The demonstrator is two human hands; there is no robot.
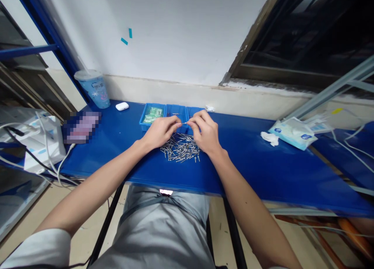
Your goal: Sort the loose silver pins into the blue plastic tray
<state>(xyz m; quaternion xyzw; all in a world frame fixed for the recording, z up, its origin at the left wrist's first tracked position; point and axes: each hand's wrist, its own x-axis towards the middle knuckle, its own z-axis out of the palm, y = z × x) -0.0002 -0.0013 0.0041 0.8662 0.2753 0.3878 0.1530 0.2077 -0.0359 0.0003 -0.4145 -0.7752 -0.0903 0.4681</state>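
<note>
My left hand (163,131) and my right hand (205,131) meet above the middle of the blue table, fingertips almost touching. Between them is a thin silver metal pin (184,123), one end pinched by each hand. Its fine detail is too small to make out. Just below lies a loose pile of similar slim metal pins (182,150), pointing every way. Behind the hands stand small blue bins in a row: the left bin (142,122) holds green packets (153,114), the middle bin (177,108) has a few small parts, and the right bin (194,110) is partly hidden by my right hand.
On the left of the blue table (245,171) are a patterned cup (97,91), a white earbud case (122,106), a blurred-out flat item (82,127) and a white power strip (48,144) with cables. A tissue pack (293,133) and crumpled tissue (269,138) lie right.
</note>
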